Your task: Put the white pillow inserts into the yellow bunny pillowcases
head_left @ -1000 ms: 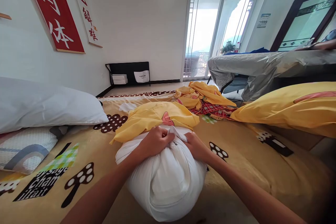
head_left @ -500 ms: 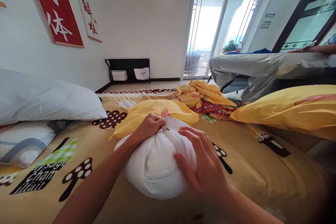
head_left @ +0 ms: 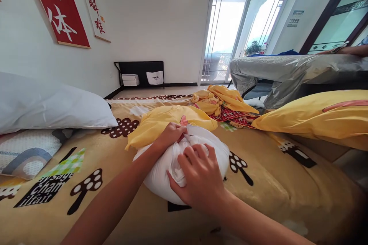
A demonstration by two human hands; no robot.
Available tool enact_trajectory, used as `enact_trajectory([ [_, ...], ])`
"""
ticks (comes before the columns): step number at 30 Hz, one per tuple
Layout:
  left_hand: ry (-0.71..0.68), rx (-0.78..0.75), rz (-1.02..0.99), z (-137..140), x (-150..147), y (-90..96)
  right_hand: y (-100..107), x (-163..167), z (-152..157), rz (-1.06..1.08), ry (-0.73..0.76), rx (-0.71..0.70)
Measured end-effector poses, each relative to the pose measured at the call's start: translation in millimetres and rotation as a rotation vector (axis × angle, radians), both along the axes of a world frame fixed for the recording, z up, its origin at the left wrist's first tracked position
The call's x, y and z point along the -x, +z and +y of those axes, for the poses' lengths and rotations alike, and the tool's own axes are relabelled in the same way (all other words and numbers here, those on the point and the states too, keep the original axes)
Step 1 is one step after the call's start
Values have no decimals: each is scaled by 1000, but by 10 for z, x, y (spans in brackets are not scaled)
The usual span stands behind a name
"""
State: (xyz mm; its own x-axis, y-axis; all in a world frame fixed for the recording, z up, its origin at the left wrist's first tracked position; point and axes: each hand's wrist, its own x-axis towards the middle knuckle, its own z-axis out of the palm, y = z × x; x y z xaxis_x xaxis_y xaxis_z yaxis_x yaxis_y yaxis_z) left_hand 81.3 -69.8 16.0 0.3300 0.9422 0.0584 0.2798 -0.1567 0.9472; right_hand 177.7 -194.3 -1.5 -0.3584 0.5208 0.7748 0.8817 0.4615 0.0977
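A plump white pillow (head_left: 156,183) lies on the bed in front of me, its fabric gathered into folds on top. My left hand (head_left: 174,133) is closed in a pinch on the cloth at its far upper edge. Curled over the near right part, my right hand (head_left: 199,176) grips a bunch of the white fabric between thumb and fingers. Its palm hides part of the pillow. A yellow cloth (head_left: 155,120) with a pink print is spread just beyond the pillow, against its far side.
A patterned tan blanket (head_left: 273,187) covers the bed. On the left a white pillow (head_left: 57,103) rests above a patterned one (head_left: 28,157). Crumpled yellow cloth (head_left: 227,97) and a yellow pillow (head_left: 313,118) lie right. Another person's arm (head_left: 352,50) is at a plastic-covered table (head_left: 287,65).
My right hand has moved left over the pillow and closed on its fabric. My left hand keeps its pinch, shifted slightly right. The pillow's top is more bunched.
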Motion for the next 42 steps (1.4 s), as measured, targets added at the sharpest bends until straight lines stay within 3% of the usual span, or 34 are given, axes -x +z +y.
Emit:
enact_trajectory([
  [6,-148,28,46,-173,159,-49,-126,-1,-78,8,123,66],
  [13,-207,1,82,-111,89,62,-97,-112,52,92,263,85],
  [17,-197,64,70,-110,30,134,-85,-147,56,49,306,111],
  [22,-129,25,54,-139,-12,69,-57,-93,-55,37,206,91],
  [26,-107,-45,45,-131,-32,1,-33,-45,-81,81,64,197],
  [30,-135,-6,30,-81,-21,-2,-9,-8,-10,62,-53,170],
  [33,-153,13,-33,-40,-7,5,19,27,33,52,-82,131],
  [38,-164,69,-32,-40,8,57,58,68,41,9,-142,238],
  [42,-205,112,-1,-30,76,92,35,43,42,-1,-111,195],
])
